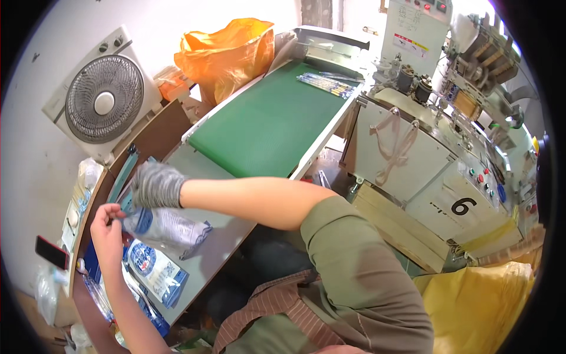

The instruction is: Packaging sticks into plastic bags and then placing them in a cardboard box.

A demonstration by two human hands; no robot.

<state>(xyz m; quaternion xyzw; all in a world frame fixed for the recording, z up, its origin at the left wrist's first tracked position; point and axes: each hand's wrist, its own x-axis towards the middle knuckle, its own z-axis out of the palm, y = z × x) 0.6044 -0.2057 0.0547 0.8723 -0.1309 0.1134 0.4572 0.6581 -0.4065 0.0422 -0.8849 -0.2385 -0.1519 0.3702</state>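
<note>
My left hand (pixel 107 229) is bare, its fingers curled and pinched at the upper edge of a clear plastic bag (pixel 171 230) with blue and white contents or print. Just above the bag is my right hand (pixel 154 185), in a grey knitted glove; its fingers are smeared and partly hidden, so their grip does not show. My right arm reaches across from the right. Beside the hands stands a teal bar-shaped device (pixel 122 176). Under the bag, a blue and white printed package (pixel 154 268) lies flat on the grey table (pixel 218 227).
A green conveyor belt (pixel 253 127) carries several slim wrapped sticks (pixel 327 84) at its far end. An orange bag (pixel 227 59) and a fan (pixel 105 100) stand behind the table's wooden edge board. Machinery (pixel 421 159) fills the right; a yellow sack (pixel 483 307) is at lower right.
</note>
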